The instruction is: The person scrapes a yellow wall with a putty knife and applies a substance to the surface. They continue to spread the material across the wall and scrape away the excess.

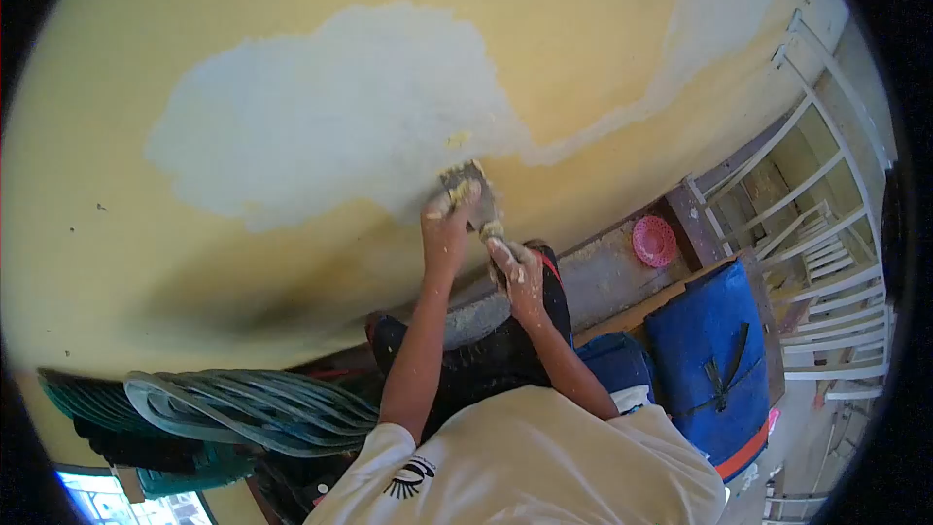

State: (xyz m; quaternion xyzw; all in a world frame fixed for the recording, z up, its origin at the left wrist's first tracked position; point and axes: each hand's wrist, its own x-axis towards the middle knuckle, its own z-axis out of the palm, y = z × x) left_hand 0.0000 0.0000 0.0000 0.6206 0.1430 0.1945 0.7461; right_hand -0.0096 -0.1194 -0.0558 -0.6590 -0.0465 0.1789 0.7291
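My right hand (518, 277) is wrapped around the handle of a putty knife (482, 206), whose broad blade points up toward the wall. At the blade, my left hand (449, 224) has its fingers pressed against the metal. Yellowish paste clings to the blade and is smeared over both hands. Just beyond the knife is the yellow wall (573, 49), with a large whitish patch (330, 107) across it. A small yellow dab (458, 139) sits on the patch's lower part.
Green plastic chairs (253, 408) are stacked on the left, close to the wall. A pink basket (654, 240) lies on the ledge to the right. Near my right side is a blue tied bundle (709, 350), with a white metal railing (836, 262) beyond it.
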